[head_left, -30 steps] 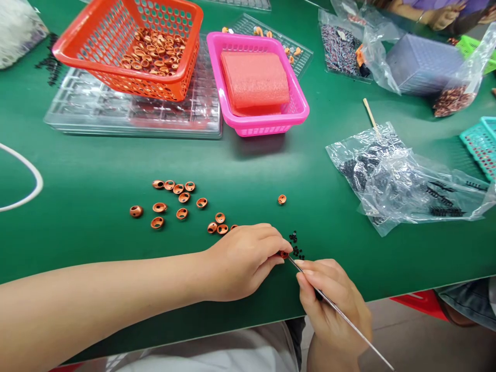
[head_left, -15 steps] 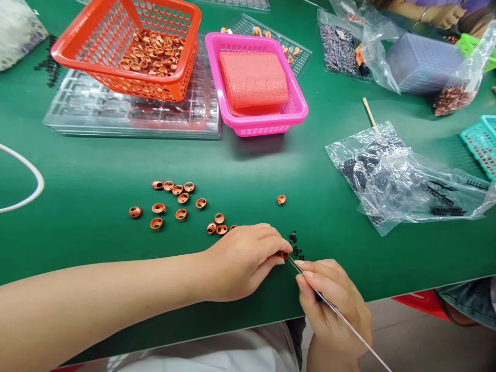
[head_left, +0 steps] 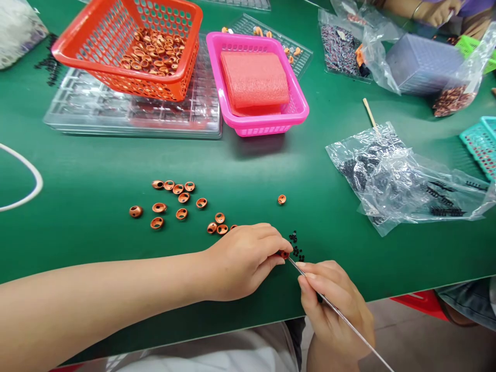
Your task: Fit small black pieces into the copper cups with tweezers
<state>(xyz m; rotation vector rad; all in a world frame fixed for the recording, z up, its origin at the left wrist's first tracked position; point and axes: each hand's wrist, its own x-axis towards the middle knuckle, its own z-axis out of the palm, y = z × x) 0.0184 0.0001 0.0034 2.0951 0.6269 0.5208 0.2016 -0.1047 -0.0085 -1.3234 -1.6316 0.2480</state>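
Observation:
My left hand pinches a small copper-coloured cup between thumb and fingers, just above the green table. From the right, my right hand grips a thin metal rod, whose tip meets the held cup. What lies inside the cup is too small to tell. Beside my fingertips are several tiny black pieces. Several loose copper cups lie left of my left hand, and a single one sits farther back.
An orange basket of copper cups stands on clear trays. Nearby is a pink basket with folded foam. Plastic bags lie right, with a teal basket beyond. Another person's hand shows at the top right.
My hands and the rod hold almost the same pose, with my right hand shifted very slightly right. At the top right, the other person's hand has moved a little left and up.

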